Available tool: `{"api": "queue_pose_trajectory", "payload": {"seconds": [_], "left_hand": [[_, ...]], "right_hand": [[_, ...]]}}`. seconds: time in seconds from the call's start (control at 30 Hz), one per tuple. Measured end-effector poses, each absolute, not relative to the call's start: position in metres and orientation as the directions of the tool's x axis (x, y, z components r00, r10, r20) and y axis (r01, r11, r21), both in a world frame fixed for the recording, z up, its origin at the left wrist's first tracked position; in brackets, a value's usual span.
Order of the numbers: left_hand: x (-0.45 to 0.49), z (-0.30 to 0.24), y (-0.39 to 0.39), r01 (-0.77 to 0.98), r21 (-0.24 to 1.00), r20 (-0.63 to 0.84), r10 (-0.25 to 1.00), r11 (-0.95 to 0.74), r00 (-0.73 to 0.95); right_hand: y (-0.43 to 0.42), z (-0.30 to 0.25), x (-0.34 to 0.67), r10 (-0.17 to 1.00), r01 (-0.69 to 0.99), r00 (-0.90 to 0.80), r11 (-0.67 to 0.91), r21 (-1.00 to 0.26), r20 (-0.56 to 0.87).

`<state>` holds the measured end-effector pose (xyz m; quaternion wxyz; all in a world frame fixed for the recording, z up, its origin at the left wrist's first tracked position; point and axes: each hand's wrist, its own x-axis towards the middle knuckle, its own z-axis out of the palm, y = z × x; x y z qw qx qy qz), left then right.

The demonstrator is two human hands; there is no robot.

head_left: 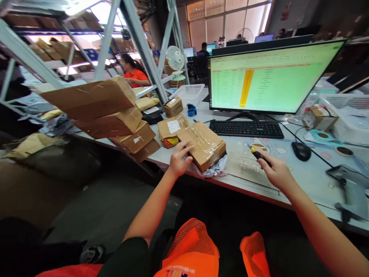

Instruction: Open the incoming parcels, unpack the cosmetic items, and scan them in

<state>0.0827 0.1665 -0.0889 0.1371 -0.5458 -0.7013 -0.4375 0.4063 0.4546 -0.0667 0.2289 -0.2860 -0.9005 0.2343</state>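
Observation:
My left hand (181, 159) is at the near left edge of a taped cardboard box (203, 142), fingers apart; whether the fingertips press on it I cannot tell. Under the box's near right corner shows a crumpled printed plastic bag (217, 167). My right hand (275, 169) is closed round a black and yellow utility knife (261, 157), held over the desk mat right of the box, its tip pointing up and left. Behind the box sits another carton (173, 129) with a white label, and a smaller box (173, 107) stands farther back.
Several cartons (135, 138) lean in a stack at the left desk edge. A monitor (268, 80), keyboard (246, 129), mouse (300, 151) and barcode scanner (350, 188) occupy the right side. Metal shelving (144, 42) rises behind, where a person in orange (135, 75) sits.

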Motion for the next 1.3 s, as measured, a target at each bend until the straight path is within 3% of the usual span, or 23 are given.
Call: {"api": "queue_pose_trajectory", "payload": {"seconds": [0.1, 0.23, 0.43, 0.53, 0.7, 0.9, 1.3], "left_hand": [[0.031, -0.082, 0.175, 0.769, 0.616, 0.509, 0.661, 0.168, -0.552], [0.015, -0.075, 0.181, 0.686, 0.704, 0.374, 0.726, 0.183, -0.577], [0.129, -0.073, 0.170, 0.791, 0.490, 0.523, 0.603, 0.366, -0.602], [0.179, -0.074, 0.172, 0.866, 0.363, 0.626, 0.599, 0.344, -0.500], [0.196, -0.075, 0.182, 0.921, 0.271, 0.710, 0.588, 0.280, -0.388], [0.189, -0.077, 0.184, 0.946, 0.254, 0.776, 0.542, 0.201, -0.323], [0.187, -0.084, 0.189, 0.952, 0.281, 0.847, 0.435, 0.120, -0.305]], "right_hand": [[0.430, -0.065, 0.414, 0.617, 0.393, -0.754, 0.699, -0.597, 0.226], [0.408, -0.043, 0.410, 0.517, 0.287, -0.809, 0.762, -0.581, 0.279], [0.383, 0.020, 0.380, 0.271, 0.179, -0.920, 0.933, -0.314, 0.282], [0.379, 0.046, 0.352, 0.202, 0.172, -0.964, 0.969, -0.176, 0.173], [0.372, 0.063, 0.309, 0.105, 0.110, -0.992, 0.990, -0.086, -0.067], [0.355, 0.076, 0.291, 0.121, 0.114, -0.973, 0.992, 0.046, -0.197], [0.336, 0.080, 0.273, 0.163, 0.154, -0.959, 0.986, 0.058, -0.233]]}}
